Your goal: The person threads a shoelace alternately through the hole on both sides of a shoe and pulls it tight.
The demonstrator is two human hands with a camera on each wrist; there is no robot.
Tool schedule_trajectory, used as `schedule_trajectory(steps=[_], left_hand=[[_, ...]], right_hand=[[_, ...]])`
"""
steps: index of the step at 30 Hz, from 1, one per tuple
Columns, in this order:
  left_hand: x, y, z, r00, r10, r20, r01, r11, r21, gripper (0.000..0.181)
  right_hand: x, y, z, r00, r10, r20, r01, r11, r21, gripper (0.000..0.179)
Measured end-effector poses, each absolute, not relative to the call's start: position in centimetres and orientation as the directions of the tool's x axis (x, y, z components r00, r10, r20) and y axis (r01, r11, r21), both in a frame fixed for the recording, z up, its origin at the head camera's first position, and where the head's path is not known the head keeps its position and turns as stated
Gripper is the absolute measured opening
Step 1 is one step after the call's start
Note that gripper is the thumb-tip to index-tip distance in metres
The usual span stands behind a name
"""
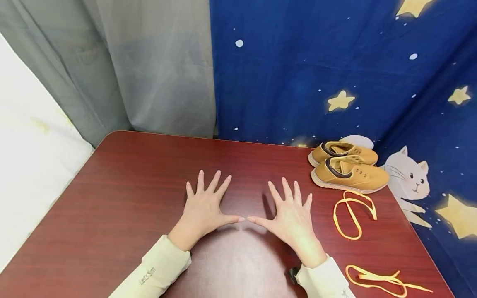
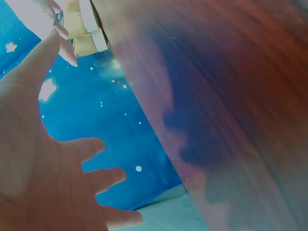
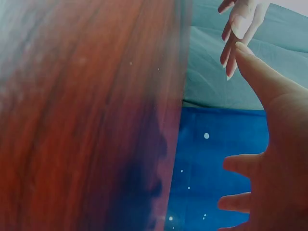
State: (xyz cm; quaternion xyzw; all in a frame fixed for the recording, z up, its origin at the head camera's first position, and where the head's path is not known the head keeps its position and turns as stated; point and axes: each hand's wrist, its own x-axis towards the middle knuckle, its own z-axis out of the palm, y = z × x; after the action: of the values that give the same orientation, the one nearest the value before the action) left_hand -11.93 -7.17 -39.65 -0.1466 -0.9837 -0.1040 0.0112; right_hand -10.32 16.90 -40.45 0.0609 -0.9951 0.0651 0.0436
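Note:
Both hands hover above the table with fingers spread straight and palms down. The left hand [image 1: 204, 209] holds nothing, and its thumb points toward the other thumb. Mirroring it, the right hand [image 1: 292, 219] is also bare, the two thumb tips almost meeting in the head view. To the right of the right hand lies a loosely looped yellow shoelace [image 1: 337, 217]. A second yellow shoelace [image 1: 372, 276], folded in a bundle, is nearer the front. Behind them, a pair of tan shoes stands side by side, the nearer shoe [image 1: 363, 178] partly covering the farther shoe [image 1: 367, 155].
The dark red wooden table [image 1: 130, 186] has its back edge against a grey curtain [image 1: 164, 74] and a blue starry curtain [image 1: 279, 82]. A white cloth [image 1: 33, 145] hangs along the left side. The shoes stand at the back right corner.

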Motion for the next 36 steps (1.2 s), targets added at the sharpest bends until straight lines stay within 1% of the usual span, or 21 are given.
schedule_trajectory(steps=[9, 15, 20, 27, 31, 36], left_hand=[[-12.6, -5.3, -39.1, -0.945, 0.322, 0.047, 0.325, 0.923, 0.205, 0.116], [-13.1, -3.6, -38.8, -0.935, 0.353, 0.036, 0.353, 0.914, 0.199, 0.117], [-13.6, -2.1, -38.6, -0.927, 0.375, 0.023, 0.372, 0.907, 0.196, 0.116], [-14.5, -0.1, -38.6, -0.913, 0.406, -0.034, 0.393, 0.899, 0.194, 0.116], [-15.0, 1.3, -38.6, -0.898, 0.436, -0.054, 0.411, 0.878, 0.244, 0.114], [-15.5, 3.1, -38.6, -0.874, 0.476, -0.098, 0.416, 0.836, 0.357, 0.113]], right_hand=[[-10.4, 18.7, -40.1, -0.987, -0.119, 0.109, -0.132, 0.983, -0.13, 0.117], [-10.3, 20.5, -40.0, -0.987, -0.125, 0.105, -0.141, 0.978, -0.154, 0.113], [-10.2, 22.0, -39.7, -0.982, -0.129, 0.138, -0.148, 0.979, -0.142, 0.112], [-10.4, 24.5, -39.2, -0.975, -0.126, 0.185, -0.151, 0.98, -0.13, 0.109], [-10.5, 25.9, -38.9, -0.969, -0.125, 0.214, -0.156, 0.979, -0.132, 0.107], [-10.6, 27.5, -38.6, -0.96, -0.114, 0.258, -0.155, 0.977, -0.148, 0.104]])
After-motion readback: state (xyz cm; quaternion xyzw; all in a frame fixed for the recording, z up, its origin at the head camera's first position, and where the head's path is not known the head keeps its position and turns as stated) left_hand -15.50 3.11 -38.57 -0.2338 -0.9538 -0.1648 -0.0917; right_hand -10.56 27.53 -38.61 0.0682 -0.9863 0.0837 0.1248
